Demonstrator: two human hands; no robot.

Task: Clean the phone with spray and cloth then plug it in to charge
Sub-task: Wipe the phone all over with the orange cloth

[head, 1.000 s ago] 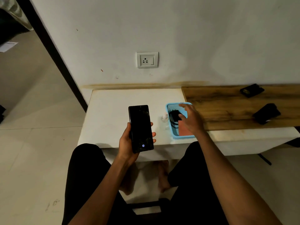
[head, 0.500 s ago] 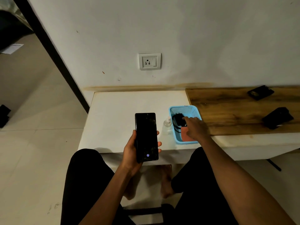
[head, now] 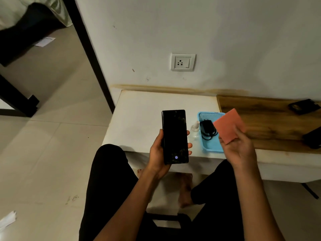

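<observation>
My left hand [head: 157, 153] grips a black phone [head: 174, 136] upright over the front edge of the white table [head: 145, 119], screen towards me with a small lit dot near its bottom. My right hand [head: 238, 148] holds a folded pink cloth [head: 229, 126] above the blue basket [head: 211, 146]. A black charger with coiled cable [head: 207, 129] lies in the basket. A small clear spray bottle [head: 194, 128] stands on the table between the phone and the basket. A white wall socket [head: 182, 62] sits above the table.
A wooden board [head: 271, 122] lies on the table to the right, with two dark objects, one [head: 304, 106] at the back and one [head: 312, 138] at the right edge. My legs and bare feet are below the table. Tiled floor lies to the left.
My right hand has lifted the pink cloth out of the blue basket and turned palm up. The phone has stayed in my left hand.
</observation>
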